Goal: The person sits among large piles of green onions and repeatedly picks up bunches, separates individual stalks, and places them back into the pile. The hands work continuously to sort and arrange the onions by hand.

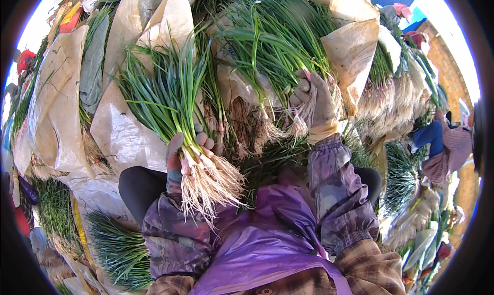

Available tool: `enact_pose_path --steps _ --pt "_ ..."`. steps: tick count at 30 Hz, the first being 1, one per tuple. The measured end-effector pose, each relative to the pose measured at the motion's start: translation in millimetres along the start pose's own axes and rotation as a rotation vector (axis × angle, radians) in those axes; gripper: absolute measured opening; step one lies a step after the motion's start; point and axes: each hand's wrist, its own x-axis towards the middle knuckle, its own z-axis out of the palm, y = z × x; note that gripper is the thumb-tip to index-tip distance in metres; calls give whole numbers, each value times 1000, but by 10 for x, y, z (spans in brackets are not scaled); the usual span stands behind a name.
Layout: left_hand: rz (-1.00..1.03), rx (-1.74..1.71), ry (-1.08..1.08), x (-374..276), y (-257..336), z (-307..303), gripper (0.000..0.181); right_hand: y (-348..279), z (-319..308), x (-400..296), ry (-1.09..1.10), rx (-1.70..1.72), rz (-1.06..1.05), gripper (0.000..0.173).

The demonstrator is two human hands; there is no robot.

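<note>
Gripped in my gloved left hand (175, 156) is a bunch of green garlic plants (170, 98), leaves fanned upward and pale stringy roots hanging down over my sleeve. My gloved right hand (314, 98) has its fingers closed around a pinkish stem base (307, 73) at the edge of a large heap of green garlic (278, 36). A few root ends (266, 129) dangle from that heap, left of my right hand. Part of my left hand is hidden behind the bunch.
Woven plastic sacking (127, 137) wraps the heaps ahead. A laid-out pile of plants (119, 248) is beside my left elbow, and another (401, 175) stands at the right. Loose leaves (278, 160) litter the ground before my purple apron (266, 252). A person (447, 144) sits at the far right.
</note>
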Motion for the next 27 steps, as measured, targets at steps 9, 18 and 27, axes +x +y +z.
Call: enact_pose_path --steps 9,18,27 --pt "-93 109 195 157 -248 -91 41 927 737 -652 -101 -643 31 24" --pt "-161 -39 -90 141 -185 -223 44 893 951 -204 -162 246 431 22" --pt "14 -102 -141 -36 93 -238 43 989 629 -460 -28 112 258 17"
